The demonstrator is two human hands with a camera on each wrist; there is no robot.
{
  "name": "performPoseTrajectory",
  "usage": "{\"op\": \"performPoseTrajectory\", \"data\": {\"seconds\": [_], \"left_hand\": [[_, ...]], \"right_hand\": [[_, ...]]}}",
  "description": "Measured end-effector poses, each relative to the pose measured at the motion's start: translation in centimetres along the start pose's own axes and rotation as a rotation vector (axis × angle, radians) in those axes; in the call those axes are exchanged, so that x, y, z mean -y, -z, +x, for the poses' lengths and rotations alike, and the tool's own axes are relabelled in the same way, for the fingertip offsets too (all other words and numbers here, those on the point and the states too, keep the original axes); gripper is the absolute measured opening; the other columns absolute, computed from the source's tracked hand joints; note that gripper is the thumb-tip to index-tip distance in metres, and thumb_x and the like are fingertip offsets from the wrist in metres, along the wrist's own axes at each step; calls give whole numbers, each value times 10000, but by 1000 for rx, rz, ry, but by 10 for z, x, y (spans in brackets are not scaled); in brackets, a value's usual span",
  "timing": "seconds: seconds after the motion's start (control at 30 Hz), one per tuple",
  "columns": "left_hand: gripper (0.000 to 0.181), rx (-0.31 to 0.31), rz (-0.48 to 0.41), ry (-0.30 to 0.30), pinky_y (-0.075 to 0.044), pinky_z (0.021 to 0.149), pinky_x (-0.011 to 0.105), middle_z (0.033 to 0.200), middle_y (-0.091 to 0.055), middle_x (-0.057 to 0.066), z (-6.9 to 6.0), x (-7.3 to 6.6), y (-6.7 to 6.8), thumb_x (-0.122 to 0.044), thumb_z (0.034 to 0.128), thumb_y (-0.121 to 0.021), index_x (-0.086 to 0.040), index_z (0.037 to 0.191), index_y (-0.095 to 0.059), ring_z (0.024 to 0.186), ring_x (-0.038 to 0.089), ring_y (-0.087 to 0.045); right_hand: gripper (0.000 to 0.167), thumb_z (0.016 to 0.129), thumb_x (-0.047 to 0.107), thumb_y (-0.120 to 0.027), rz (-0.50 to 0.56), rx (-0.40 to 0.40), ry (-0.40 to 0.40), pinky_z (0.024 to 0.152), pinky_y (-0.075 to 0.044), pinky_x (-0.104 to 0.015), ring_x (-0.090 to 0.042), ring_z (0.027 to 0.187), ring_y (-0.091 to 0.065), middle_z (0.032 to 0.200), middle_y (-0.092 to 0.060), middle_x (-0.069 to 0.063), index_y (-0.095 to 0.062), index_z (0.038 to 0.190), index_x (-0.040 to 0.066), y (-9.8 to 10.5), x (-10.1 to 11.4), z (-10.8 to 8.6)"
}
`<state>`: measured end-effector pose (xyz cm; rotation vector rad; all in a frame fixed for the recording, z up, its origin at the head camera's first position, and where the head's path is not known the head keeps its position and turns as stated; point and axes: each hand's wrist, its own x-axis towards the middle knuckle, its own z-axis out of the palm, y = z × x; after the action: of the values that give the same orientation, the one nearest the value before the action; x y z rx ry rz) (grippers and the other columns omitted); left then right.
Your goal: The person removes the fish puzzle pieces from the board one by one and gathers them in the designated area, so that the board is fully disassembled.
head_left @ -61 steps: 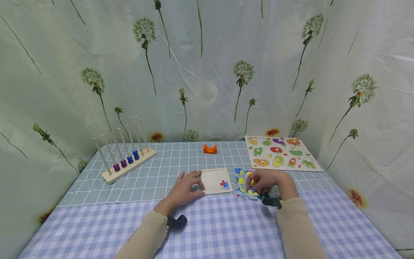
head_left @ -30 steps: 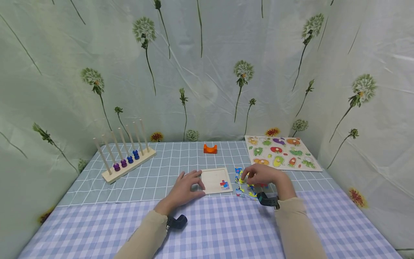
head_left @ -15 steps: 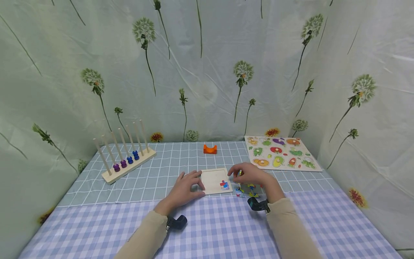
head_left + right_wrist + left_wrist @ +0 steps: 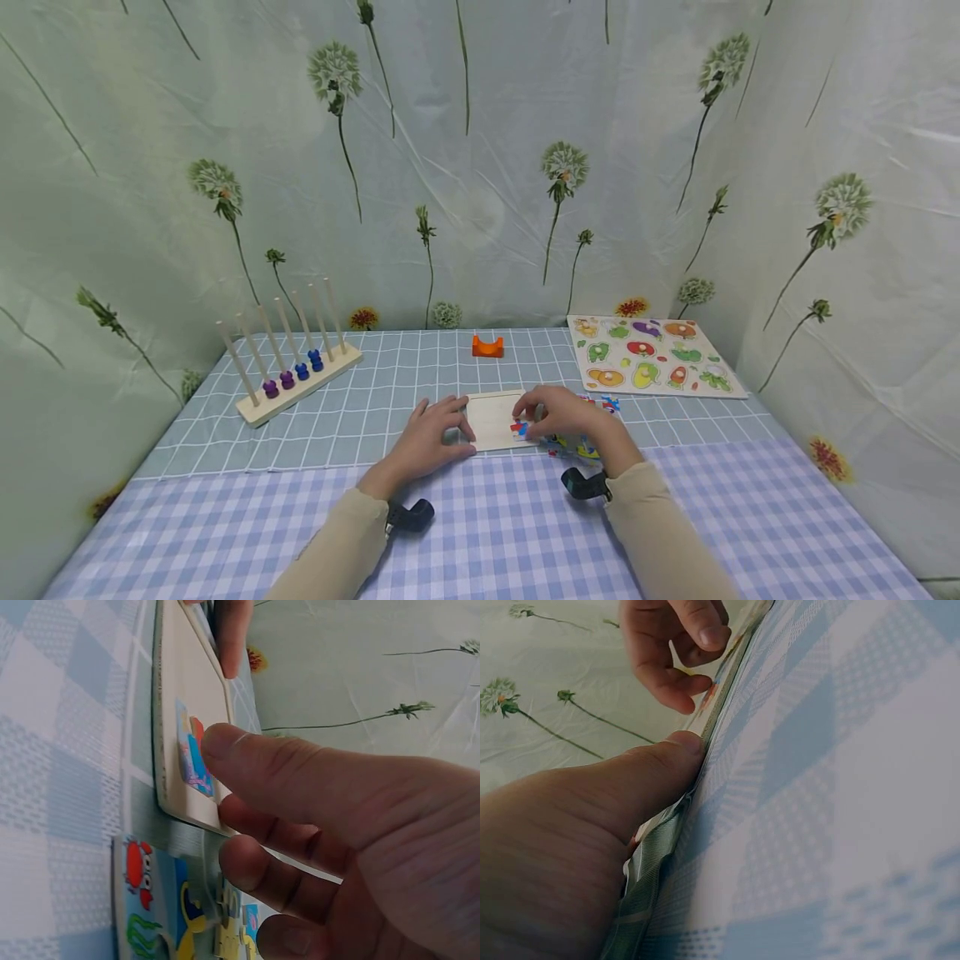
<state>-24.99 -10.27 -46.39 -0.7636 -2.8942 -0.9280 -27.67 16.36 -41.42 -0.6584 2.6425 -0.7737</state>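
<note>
My left hand [image 4: 431, 437] rests at the left side of a square wooden puzzle tray [image 4: 491, 417], fingers at its far left corner and thumb at the near left edge. A red and blue jigsaw piece [image 4: 196, 757] lies in the tray's near right corner. Over that corner is my right hand [image 4: 558, 412], fingers bent, with the thumb [image 4: 225, 742] close to this piece. Whether it pinches anything is unclear, since its index finger is hidden in the right wrist view. Loose jigsaw pieces [image 4: 587, 450] lie right of the tray, partly covered by this hand; one shows a red crab [image 4: 139, 866].
A wooden peg rack [image 4: 300, 383] with purple and blue beads stands at the left. An orange curved block [image 4: 487, 346] sits at the back. A vegetable peg puzzle board [image 4: 652, 354] lies back right, before the flowered curtain [image 4: 480, 167].
My right hand has moved left from the loose pieces to over the tray's right side, uncovering a few pieces behind it. The left hand and the tray stay in place.
</note>
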Motion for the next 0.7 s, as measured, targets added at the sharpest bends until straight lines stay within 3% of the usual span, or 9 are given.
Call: {"op": "performPoseTrajectory", "data": {"seconds": [0.7], "left_hand": [[121,-5,-9,-15,-87,1218,676,1536,-496,61,0,1,0,-315,832,-804,-319,831,-683,1495,327,-351]], "right_hand": [[235,813,120,-825,-67,-39,-39,809,-504,-282,-135,856,-534,921,-605,31,-685,991,184,-9,5,1]]}}
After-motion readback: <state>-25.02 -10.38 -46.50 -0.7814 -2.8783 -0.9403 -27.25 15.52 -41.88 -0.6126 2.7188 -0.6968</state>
